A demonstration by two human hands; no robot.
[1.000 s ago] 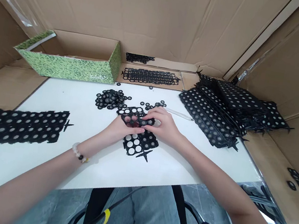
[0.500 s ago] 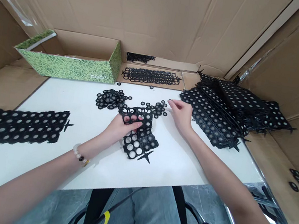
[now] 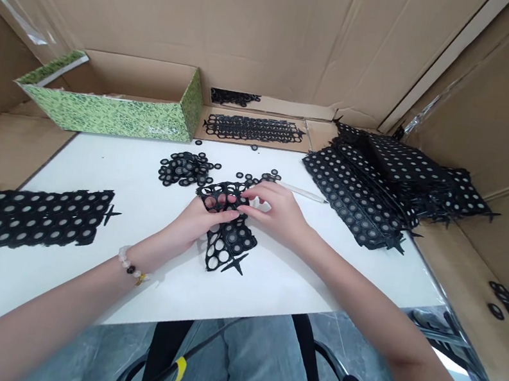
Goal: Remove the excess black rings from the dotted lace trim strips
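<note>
My left hand [image 3: 198,217] grips a black sheet of moulded rings [image 3: 231,239], thumb on top and fingers underneath. Part of the sheet shows open holes, part shows rings still set in it, and a star-shaped tab hangs at its near end. At the sheet's right edge, my right hand [image 3: 280,211] has thumb and fingertips closed on it; whether a ring is between them is hidden. Just beyond the hands lie a pile of loose black rings [image 3: 184,169] and a smaller scatter of rings [image 3: 269,177]. A white pen-like stick [image 3: 303,192] rests behind my right hand.
A green-patterned open box [image 3: 115,115] stands at the back left. Beside it lies an emptied ring sheet [image 3: 255,129] on cardboard. Stacked ring sheets [image 3: 356,194] fill the right, and another ring sheet [image 3: 20,219] lies left. Cardboard walls [image 3: 262,29] enclose the white table [image 3: 159,292].
My right hand has come left from beside the loose rings to the sheet's edge, uncovering the white stick. My left hand keeps hold of the sheet. The view has shifted slightly.
</note>
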